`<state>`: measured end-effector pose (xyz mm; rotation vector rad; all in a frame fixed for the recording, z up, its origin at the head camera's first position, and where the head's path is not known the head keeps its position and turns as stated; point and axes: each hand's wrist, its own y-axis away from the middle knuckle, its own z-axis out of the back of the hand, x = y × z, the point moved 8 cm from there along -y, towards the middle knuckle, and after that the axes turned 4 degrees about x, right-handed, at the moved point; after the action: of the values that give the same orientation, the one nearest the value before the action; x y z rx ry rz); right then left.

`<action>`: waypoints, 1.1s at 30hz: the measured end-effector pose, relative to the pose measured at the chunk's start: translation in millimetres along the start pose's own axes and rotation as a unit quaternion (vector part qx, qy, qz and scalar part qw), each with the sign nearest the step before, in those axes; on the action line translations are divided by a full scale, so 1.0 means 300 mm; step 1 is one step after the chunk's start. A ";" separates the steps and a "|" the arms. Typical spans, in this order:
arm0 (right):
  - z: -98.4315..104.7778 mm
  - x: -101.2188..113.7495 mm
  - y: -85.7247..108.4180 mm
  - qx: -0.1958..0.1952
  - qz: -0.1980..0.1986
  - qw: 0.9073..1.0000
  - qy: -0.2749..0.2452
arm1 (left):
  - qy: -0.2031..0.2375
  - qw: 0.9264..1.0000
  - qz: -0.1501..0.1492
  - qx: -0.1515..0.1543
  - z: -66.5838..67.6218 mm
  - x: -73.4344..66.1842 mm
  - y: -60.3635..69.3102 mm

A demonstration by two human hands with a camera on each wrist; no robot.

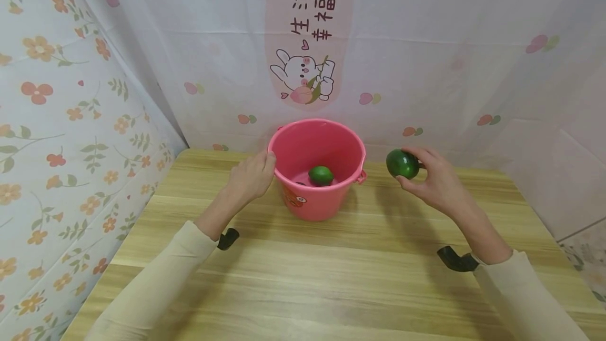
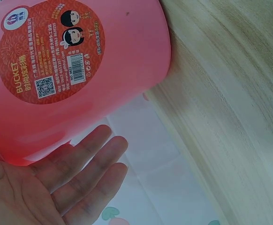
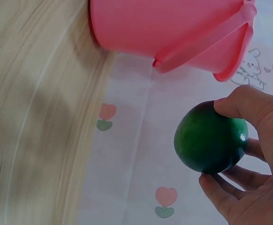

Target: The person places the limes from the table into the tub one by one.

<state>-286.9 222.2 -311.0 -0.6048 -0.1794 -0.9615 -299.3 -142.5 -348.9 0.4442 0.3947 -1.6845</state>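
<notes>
A pink bucket [image 1: 316, 201] stands on the wooden table, its red label seen close up in the left wrist view. My left hand [image 1: 251, 175] holds the bucket's left rim, thumb at the edge. In the left wrist view, several of its fingers [image 2: 87, 171] reach loosely beside the bucket wall. To the right of the bucket, my right hand [image 1: 437, 180] grips a glossy, rounded green fruit [image 3: 209, 138] above the table, between thumb and fingertips. Another green fruit [image 1: 321, 176] lies inside the bucket. Beside it, a small dark patch is mostly hidden by the front rim.
The wooden table [image 1: 303, 278] reaches back to a white patterned curtain [image 1: 213, 67] with a rabbit print. Flowered cloth [image 1: 61, 120] hangs at the left. The bucket's pink handle [image 3: 207, 44] hangs down on its right side. A black wrist mount [image 1: 456, 259] shows at the right sleeve.
</notes>
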 end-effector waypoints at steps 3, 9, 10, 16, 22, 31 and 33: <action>0.003 0.008 -0.003 -0.001 0.002 1.000 0.000 | 0.003 1.000 -0.001 -0.001 0.001 0.000 0.000; 0.005 0.017 -0.010 -0.005 0.004 1.000 -0.006 | 0.000 1.000 -0.003 -0.003 0.003 -0.002 0.000; 0.004 0.018 -0.012 -0.005 0.005 1.000 -0.007 | -0.001 1.000 -0.003 -0.004 0.003 -0.001 0.000; 0.008 0.030 -0.016 -0.007 0.009 1.000 -0.013 | 0.001 1.000 -0.004 -0.001 0.003 0.001 0.002; 0.016 0.054 -0.019 -0.009 0.012 1.000 -0.020 | 0.002 1.000 -0.003 0.001 0.000 0.003 0.005; 0.023 0.078 -0.031 -0.013 0.016 0.999 -0.032 | 0.005 1.000 -0.005 -0.004 0.002 0.003 0.006; 0.024 0.083 -0.033 -0.014 0.018 0.999 -0.033 | 0.003 1.000 -0.005 -0.004 0.001 0.004 0.007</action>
<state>-280.0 204.2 -291.1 -0.6637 -0.2137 -0.9120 -297.4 -143.9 -349.1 0.4431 0.4084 -1.6909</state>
